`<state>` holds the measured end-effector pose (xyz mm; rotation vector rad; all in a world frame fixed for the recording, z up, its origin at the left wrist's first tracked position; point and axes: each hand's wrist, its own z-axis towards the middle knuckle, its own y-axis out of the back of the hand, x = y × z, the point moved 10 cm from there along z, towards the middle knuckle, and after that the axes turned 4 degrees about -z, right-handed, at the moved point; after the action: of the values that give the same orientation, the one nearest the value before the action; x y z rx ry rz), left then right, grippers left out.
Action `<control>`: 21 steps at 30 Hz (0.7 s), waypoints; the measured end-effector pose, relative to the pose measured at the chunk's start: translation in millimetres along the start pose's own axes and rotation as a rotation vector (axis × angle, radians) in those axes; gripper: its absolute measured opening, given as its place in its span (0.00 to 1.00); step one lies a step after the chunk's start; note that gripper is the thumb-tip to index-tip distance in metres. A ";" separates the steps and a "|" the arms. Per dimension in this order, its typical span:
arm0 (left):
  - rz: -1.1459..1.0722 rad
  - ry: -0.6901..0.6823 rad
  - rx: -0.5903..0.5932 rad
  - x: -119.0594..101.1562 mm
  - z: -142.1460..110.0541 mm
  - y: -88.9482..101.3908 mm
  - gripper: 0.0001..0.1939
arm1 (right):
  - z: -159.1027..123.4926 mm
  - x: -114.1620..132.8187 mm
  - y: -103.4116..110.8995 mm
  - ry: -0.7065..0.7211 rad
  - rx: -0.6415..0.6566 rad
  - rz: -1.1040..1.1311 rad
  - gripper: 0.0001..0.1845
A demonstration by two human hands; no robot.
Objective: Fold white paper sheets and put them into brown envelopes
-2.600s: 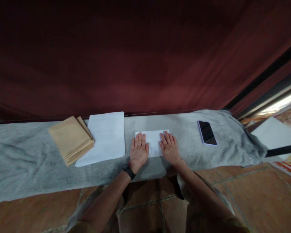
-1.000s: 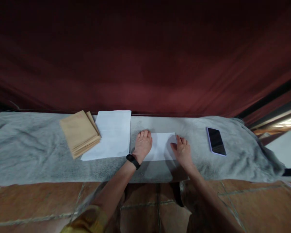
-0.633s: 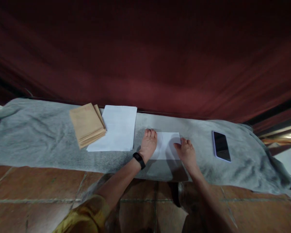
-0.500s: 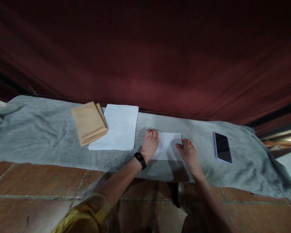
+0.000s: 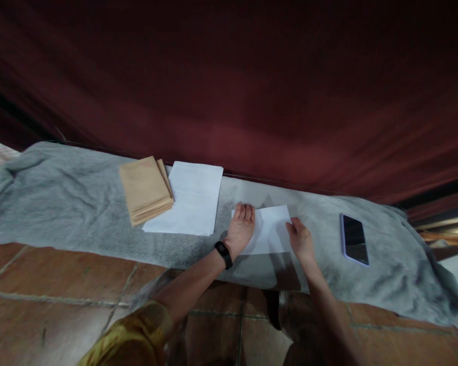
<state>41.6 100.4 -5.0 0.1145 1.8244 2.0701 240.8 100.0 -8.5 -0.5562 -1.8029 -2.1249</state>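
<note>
A white paper [image 5: 272,230], smaller than the sheets in the stack beside it and perhaps folded, lies across the grey cloth in front of me. My left hand [image 5: 241,231], with a black band on its wrist, rests flat on the paper's left end, its fingers stretched out. At the right edge, my right hand [image 5: 301,239] pinches the paper between thumb and fingers. That edge looks slightly raised off the cloth.
Left of my hands lies a stack of white sheets [image 5: 196,195], partly under a pile of brown envelopes [image 5: 145,183]. A phone [image 5: 354,239] lies to the right. The grey cloth [image 5: 80,203] covers a long narrow surface against a dark red curtain [image 5: 229,101]. Tiled floor [image 5: 53,274] shows below.
My right fingers have closed on the paper's right edge, which has lifted a little and tilted. The left hand has shifted slightly inward over the paper, uncovering its upper left corner.
</note>
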 end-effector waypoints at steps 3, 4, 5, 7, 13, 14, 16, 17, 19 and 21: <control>-0.023 -0.032 -0.015 -4.5 0.6 3.4 0.28 | 6.3 -3.3 2.8 0.000 0.000 0.111 0.19; -0.050 -0.034 -0.018 -5.1 1.4 5.4 0.27 | 8.4 -4.6 3.1 -0.004 0.008 0.153 0.20; -0.090 -0.027 -0.020 -4.5 2.3 7.6 0.27 | 10.4 -5.8 3.3 -0.008 0.018 0.197 0.20; -0.197 0.014 -0.017 0.2 4.8 11.3 0.27 | 13.5 -7.9 3.6 -0.020 0.041 0.276 0.21; -0.486 0.129 0.036 17.3 10.9 13.0 0.24 | 15.8 -8.2 3.2 -0.025 0.089 0.371 0.21; -0.542 0.151 0.061 19.8 11.1 10.5 0.22 | 15.5 -7.4 2.6 -0.019 0.090 0.374 0.21; -0.632 0.195 0.126 24.2 10.8 3.4 0.16 | 14.6 -4.9 -1.0 -0.006 0.110 0.379 0.21; -0.656 0.217 0.152 26.9 10.5 0.1 0.14 | 13.9 -3.5 -3.5 0.001 0.126 0.383 0.20; -0.662 0.256 0.175 34.0 10.5 -4.2 0.15 | 12.7 0.0 -8.3 0.020 0.163 0.398 0.19; -0.729 0.298 0.211 40.6 10.1 -10.3 0.20 | 12.0 3.2 -10.1 0.039 0.184 0.408 0.18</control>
<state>9.5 124.3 -21.0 -0.7299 1.8598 1.4294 234.5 113.6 -14.1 -0.7541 -1.6701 -1.6704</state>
